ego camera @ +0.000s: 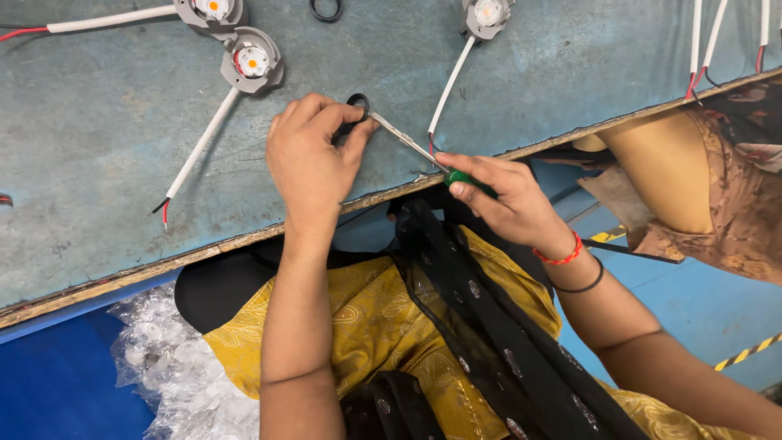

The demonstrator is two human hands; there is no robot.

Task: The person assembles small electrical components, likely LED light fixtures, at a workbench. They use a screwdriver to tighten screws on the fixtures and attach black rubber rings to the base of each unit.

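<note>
Starting at the left edge, a thin red wire runs into a white sheathed cable that leads to a grey round lamp module with an orange centre at the top of the worn blue-green table top. Just below and right of it lies a second grey round lamp module, touching or nearly touching the first; its own white cable slants down-left and ends in bared red and black wire tips. A loose black rubber ring lies at the top edge, well apart from the hands.

The left hand reaches over the table's front edge, its thumb and fingertips pinched together on a small black ring-shaped part, which sits on the table top near the middle. The metal shaft of a green-handled screwdriver meets that part at its tip, slanting down to the right. The right hand has its fingers closed round the green handle; a red thread bracelet and a thin black band circle that wrist.

Above the shaft, a third grey lamp module rests with its white cable running down toward the table's edge. At the far right, several white cables with red and black wires hang over the edge, beside another person's patterned brown clothing. Below the table, yellow patterned fabric and a black scarf cover the lap, with crumpled clear plastic wrap at the lower left.
</note>
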